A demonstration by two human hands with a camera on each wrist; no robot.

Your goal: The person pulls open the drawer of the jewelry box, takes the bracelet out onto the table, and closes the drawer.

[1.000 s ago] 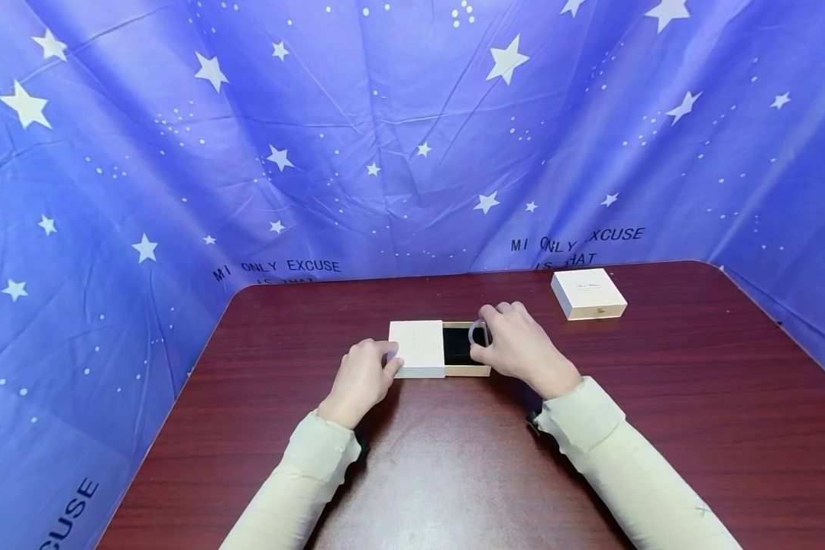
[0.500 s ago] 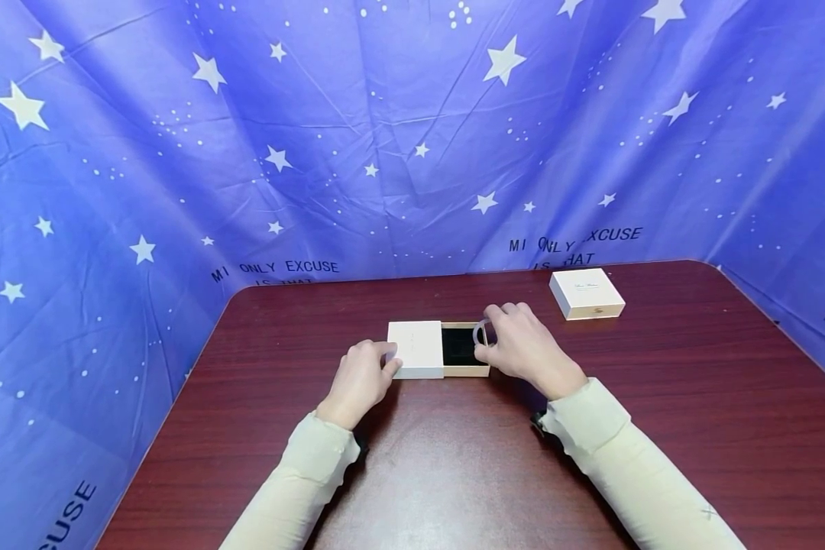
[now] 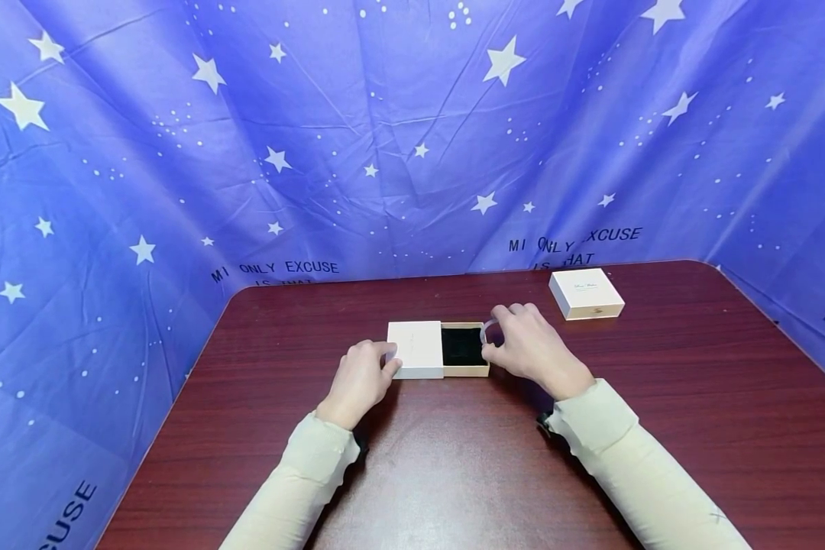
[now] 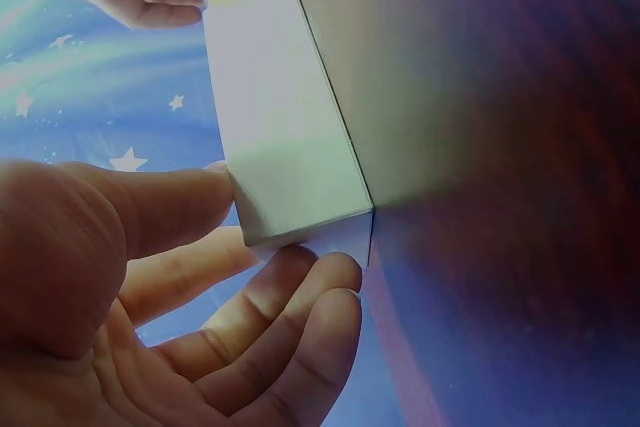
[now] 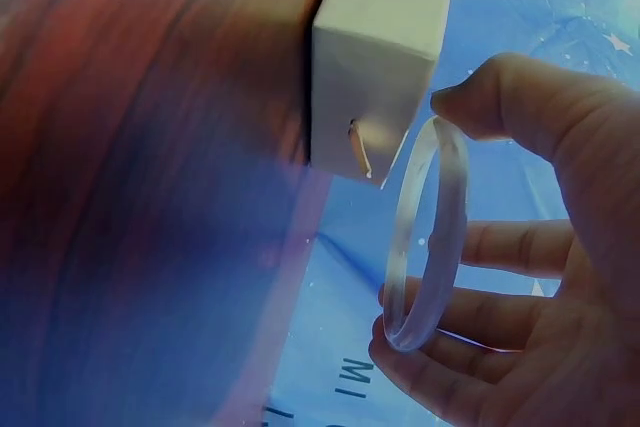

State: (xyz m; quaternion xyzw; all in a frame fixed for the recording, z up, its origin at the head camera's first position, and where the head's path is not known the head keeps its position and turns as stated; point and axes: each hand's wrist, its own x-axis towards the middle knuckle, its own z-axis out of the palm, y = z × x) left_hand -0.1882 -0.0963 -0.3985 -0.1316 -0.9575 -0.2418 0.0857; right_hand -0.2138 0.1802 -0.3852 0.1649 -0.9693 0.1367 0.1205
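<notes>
A white box sleeve (image 3: 415,349) lies on the table, its drawer (image 3: 466,371) pulled out to the right and showing a black lining (image 3: 462,346). My left hand (image 3: 359,382) grips the sleeve's left end; in the left wrist view its thumb and fingers touch the sleeve (image 4: 285,117). My right hand (image 3: 532,351) pinches a translucent pale bangle (image 3: 485,331) at the drawer's right end. In the right wrist view the bangle (image 5: 437,237) stands between thumb and fingertips, beside the drawer front (image 5: 365,97) with its small pull tab.
A second white box (image 3: 587,293), shut, sits at the back right of the dark red table (image 3: 426,466). Behind the table hangs a blue curtain (image 3: 385,92) with white stars and lettering.
My right hand has moved a little to the right with the bangle, from over the drawer to its right edge, and more black lining shows. My left hand has stayed on the sleeve.
</notes>
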